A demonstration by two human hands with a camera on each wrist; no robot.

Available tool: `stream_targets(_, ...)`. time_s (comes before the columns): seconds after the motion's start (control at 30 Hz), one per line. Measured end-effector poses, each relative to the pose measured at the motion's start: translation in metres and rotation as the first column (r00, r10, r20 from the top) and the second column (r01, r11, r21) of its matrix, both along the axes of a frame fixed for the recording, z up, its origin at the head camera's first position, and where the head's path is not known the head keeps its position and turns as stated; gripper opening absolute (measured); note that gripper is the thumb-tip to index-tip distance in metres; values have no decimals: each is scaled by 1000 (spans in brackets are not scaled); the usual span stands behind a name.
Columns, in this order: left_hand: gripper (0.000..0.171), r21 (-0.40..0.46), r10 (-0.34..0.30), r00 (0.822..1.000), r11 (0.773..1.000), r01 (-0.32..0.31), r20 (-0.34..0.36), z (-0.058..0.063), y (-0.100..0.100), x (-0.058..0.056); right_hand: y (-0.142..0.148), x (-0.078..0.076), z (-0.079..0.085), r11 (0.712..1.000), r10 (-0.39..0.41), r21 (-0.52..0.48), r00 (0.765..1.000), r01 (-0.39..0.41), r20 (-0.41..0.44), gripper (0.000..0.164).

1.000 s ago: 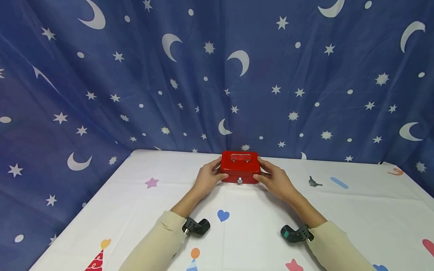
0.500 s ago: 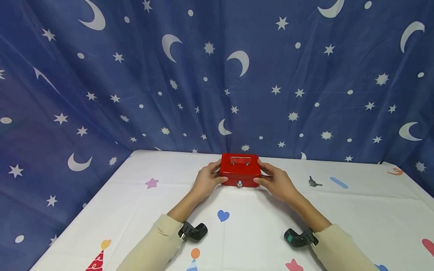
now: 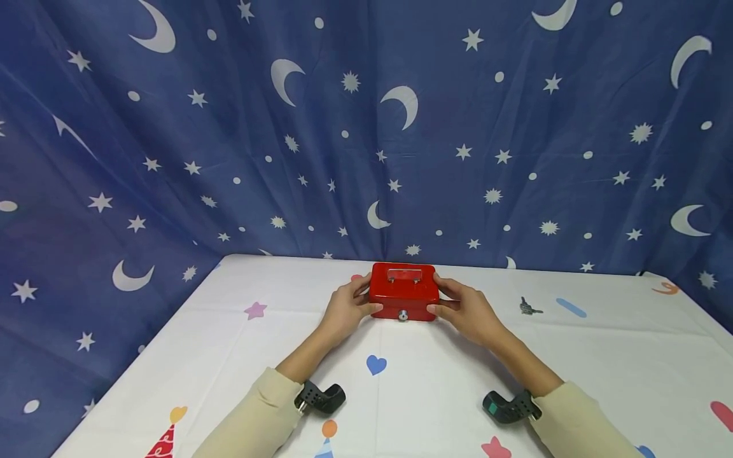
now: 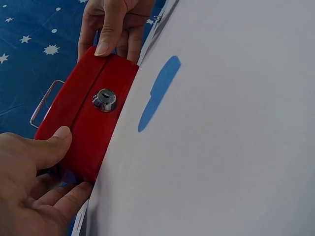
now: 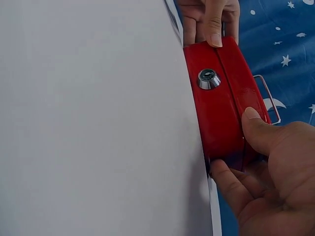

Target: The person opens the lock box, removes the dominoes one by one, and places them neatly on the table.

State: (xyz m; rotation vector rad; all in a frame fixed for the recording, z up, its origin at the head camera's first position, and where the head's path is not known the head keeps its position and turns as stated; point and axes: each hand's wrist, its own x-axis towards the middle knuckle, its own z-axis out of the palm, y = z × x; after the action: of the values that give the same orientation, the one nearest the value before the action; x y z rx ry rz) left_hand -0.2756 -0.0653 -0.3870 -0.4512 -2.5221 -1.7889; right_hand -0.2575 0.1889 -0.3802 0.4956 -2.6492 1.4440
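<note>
A red cash box [image 3: 403,291] with a wire handle on its lid sits near the back of the white table. Its round silver lock [image 4: 105,100] faces the person, and the lid is closed. My left hand [image 3: 345,310] grips the box's left end, thumb on the front face and fingers along the side. At the opposite end my right hand [image 3: 469,313] holds it the same way, its thumb at the lid seam in the right wrist view. Parts of the fingers are hidden behind the box.
A small bunch of keys [image 3: 529,306] lies on the table to the right of the box. The white tablecloth [image 3: 424,394] carries printed hearts, stars and party hats. A blue curtain [image 3: 355,140] with moons and stars hangs right behind the table's back edge.
Both hands have drawn the cash box slightly toward the person, and the forearms have come back with it. The keys stay where they were.
</note>
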Motion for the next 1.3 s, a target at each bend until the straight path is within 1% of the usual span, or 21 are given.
stream_targets(0.33, 66, -6, -3, 1000, 1000, 3, -24, -1, -3, 6, -2, 5, 0, 1000, -1, 17, 1000, 1, -8, 71)
stream_targets(0.53, 67, 25, -16, 1000, 1000, 16, -19, -1, -4, 9, -2, 7, -1, 1000, -1, 29, 1000, 2, -13, 70)
stream_targets(0.8, 68, 5, -1, 1000, 1000, 1, -1, -2, -6, 12, -1, 12, 0, 998, -10, 64, 1000, 11, -23, 69)
stream_targets(1.07, 68, 24, -9, 1000, 1000, 8, 10, 0, -8, 16, -2, 15, 1, 998, 1, 60, 1000, 0, -22, 68)
stream_targets(1.3, 69, 71, -35, 999, 997, 35, 2, 0, -8, 17, -2, 16, 2, 998, 4, 57, 1000, -3, -19, 69)
